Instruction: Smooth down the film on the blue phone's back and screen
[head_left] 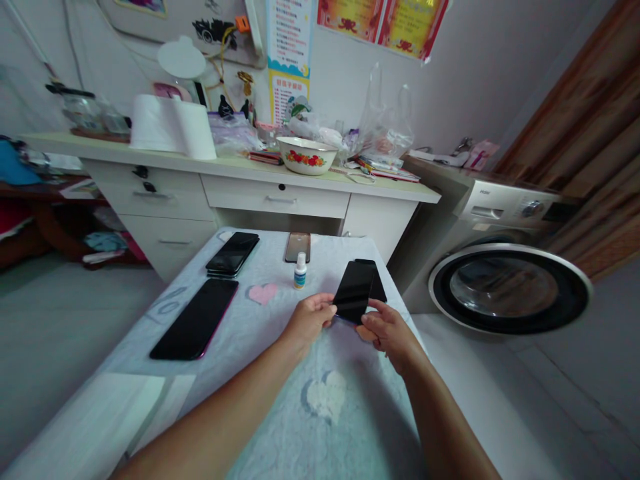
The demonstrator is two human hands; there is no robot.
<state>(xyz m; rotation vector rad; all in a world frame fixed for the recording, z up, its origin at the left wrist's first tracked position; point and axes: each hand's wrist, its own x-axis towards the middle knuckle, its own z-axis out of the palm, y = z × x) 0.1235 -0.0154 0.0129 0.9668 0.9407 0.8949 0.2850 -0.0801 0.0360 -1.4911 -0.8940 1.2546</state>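
A black smartphone (353,290) is held between both hands over the right side of the cloth-covered table (280,400). My left hand (309,321) pinches its lower left edge between thumb and fingers. On the lower right edge, my right hand (389,331) grips with thumb and bent fingers. Partly hidden behind it, another dark phone (379,283) lies near the table's right edge. A small white spray bottle (300,271) stands upright a little beyond my left hand. Past the bottle lies a phone case (298,247), brownish and see-through.
On the table's left are a stack of dark phones (233,253) and a large black phone (196,320) with a pink edge. A white desk (280,193) stands beyond, bearing an enamel bowl (307,157) and paper rolls (196,130). A washing machine (480,257) stands to the right.
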